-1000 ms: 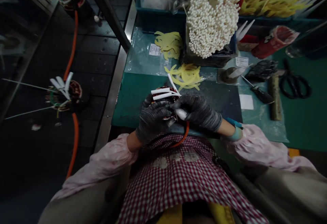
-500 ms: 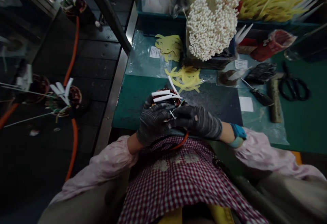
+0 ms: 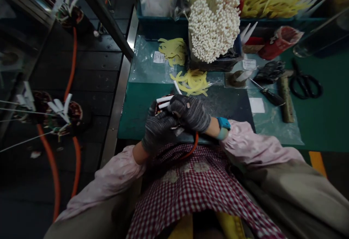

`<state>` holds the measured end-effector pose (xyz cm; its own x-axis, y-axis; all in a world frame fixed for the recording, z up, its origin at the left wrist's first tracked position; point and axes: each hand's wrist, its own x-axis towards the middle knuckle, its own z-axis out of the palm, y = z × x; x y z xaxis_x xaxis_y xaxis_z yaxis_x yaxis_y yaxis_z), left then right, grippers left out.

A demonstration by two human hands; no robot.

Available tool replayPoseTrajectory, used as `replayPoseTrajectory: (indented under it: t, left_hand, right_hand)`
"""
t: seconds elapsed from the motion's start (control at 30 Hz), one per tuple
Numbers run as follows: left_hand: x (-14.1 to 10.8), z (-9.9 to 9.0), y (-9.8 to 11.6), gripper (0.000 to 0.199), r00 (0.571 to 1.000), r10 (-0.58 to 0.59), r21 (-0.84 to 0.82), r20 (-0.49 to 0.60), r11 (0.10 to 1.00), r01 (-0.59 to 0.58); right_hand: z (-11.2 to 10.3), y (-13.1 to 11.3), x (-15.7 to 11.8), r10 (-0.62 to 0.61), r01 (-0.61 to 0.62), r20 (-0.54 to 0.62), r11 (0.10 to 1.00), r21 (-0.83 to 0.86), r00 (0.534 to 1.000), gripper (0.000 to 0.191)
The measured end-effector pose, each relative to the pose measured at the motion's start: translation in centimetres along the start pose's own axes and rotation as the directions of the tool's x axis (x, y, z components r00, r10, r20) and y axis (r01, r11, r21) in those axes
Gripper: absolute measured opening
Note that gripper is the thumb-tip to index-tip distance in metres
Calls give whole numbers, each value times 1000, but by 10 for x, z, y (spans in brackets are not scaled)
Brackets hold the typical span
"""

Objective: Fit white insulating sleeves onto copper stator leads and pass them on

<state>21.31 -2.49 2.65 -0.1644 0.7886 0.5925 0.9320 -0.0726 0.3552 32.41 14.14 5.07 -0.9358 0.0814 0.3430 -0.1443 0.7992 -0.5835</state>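
A round copper-wound coil part with white sleeves sits at the near edge of the green table, mostly hidden by my gloved hands. My left hand is wrapped round its left and near side. Bent over its top right, my right hand has its fingers closed near the sleeves; what they pinch is hidden. An orange cable runs from beneath the part toward my lap. Just behind the part lie yellow strips.
A box of white-tipped sticks stands behind. To the right lie a screwdriver, a worn bar and black scissors. Similar coil parts with orange cables stand at left, beyond the metal table edge.
My right hand has moved left and up over the coil part and now covers more of it. The whole view has shifted slightly, with the table things appearing further left.
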Motion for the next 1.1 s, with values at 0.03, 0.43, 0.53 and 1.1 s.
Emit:
replayPoseTrajectory:
  t: [0.03,0.43,0.53,1.1]
  left_hand:
    - [-2,1,-2,19,1000,23,26,1,999,-23]
    - [-16,-35,-56,33,971,214,81,106,971,-223]
    - [-10,-41,-59,24,930,345,74,127,932,-356]
    - [-24,3,-18,27,994,100,175,30,979,-104]
  right_hand:
    - [-1,3,3,34,-32,-88,999,24,995,22]
    - [-4,63,22,129,-161,154,962,221,980,30]
    - [-9,78,55,-108,-51,373,918,393,921,25]
    - [-65,120,93,226,-387,-536,898,-209,814,19]
